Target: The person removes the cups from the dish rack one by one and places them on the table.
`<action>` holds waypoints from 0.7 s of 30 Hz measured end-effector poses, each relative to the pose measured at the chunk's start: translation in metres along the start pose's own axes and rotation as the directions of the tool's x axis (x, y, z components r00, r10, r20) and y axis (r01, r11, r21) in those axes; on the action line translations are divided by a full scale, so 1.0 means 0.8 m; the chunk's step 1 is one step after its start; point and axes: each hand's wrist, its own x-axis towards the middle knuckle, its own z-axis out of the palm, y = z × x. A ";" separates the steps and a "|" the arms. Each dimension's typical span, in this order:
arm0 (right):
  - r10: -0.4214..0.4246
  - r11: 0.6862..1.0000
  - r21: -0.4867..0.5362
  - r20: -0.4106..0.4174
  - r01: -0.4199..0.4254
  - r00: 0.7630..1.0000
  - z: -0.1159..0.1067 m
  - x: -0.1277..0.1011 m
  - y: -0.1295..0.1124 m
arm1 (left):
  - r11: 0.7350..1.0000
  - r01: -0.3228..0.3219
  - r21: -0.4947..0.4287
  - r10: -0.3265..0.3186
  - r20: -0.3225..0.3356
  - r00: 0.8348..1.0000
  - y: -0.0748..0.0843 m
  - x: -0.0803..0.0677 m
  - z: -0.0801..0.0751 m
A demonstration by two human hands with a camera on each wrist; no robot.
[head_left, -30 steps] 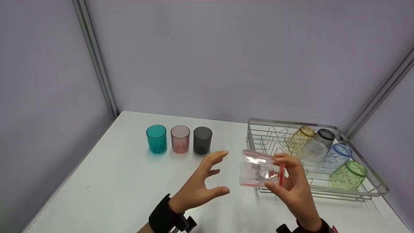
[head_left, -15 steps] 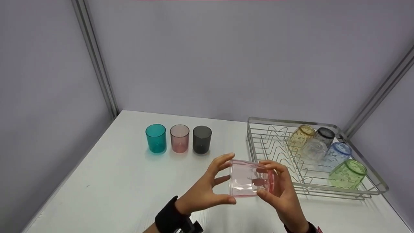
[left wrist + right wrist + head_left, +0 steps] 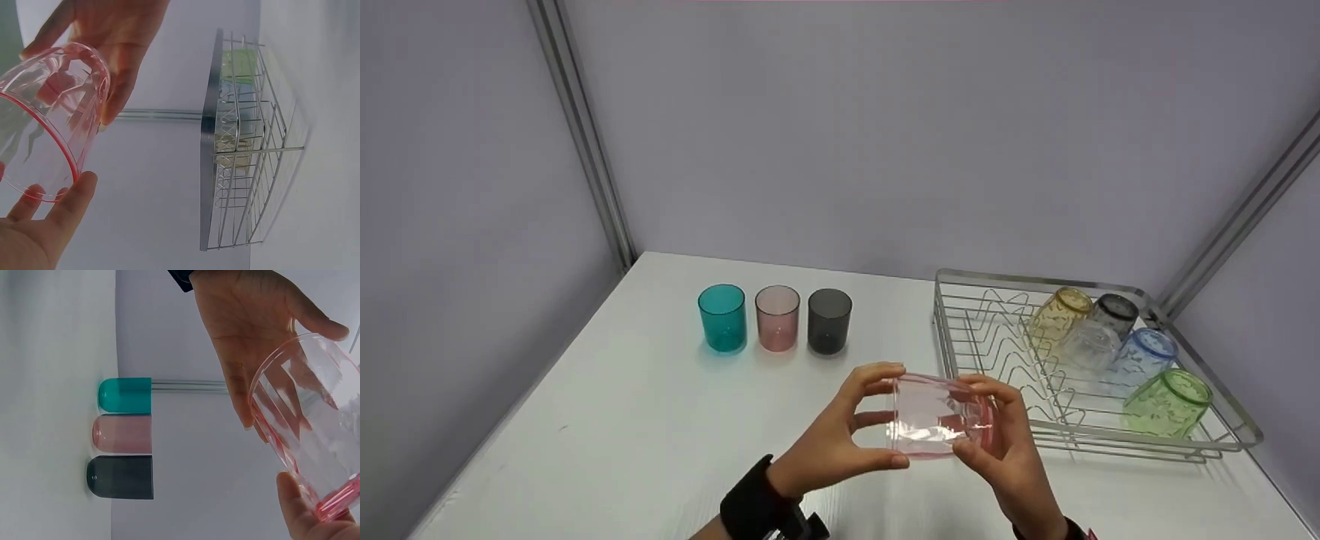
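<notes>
Clear pink-tinted tumbler (image 3: 922, 416) is held sideways above the table (image 3: 585, 450), by the wire dish rack's (image 3: 997, 278) near left corner. The left hand (image 3: 834, 441) grips its rim end between thumb and fingers; the right hand (image 3: 1011, 457) grips its base end. Toward the table's back edge stand teal (image 3: 724, 322), rose (image 3: 778, 322) and charcoal tumblers (image 3: 829, 324).

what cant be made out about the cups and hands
Head view: right end of held transparent pink cylindrical cup, partly behind right hand.
Left wrist view: part of that cup and the left hand, cut off by picture edges.
Right wrist view: that cup's right side, cut off by right edge.
Head view: lower part of racked grey translucent cup, behind colourless transparent cup.
</notes>
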 end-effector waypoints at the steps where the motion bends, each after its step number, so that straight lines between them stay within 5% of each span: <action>1: 0.002 1.000 -0.010 -0.002 -0.002 1.000 0.000 0.000 0.001 | 1.000 0.000 -0.001 0.000 -0.005 1.000 0.001 0.000 0.000; 12: 0.014 0.999 -0.047 0.003 -0.014 1.000 0.001 0.001 0.003 | 0.999 -0.013 0.037 0.016 -0.072 0.997 0.005 -0.003 -0.010; 21: 0.007 0.990 -0.140 -0.082 -0.018 0.997 -0.018 -0.006 0.001 | 0.963 0.144 0.227 -0.101 -0.192 0.976 0.016 -0.009 -0.058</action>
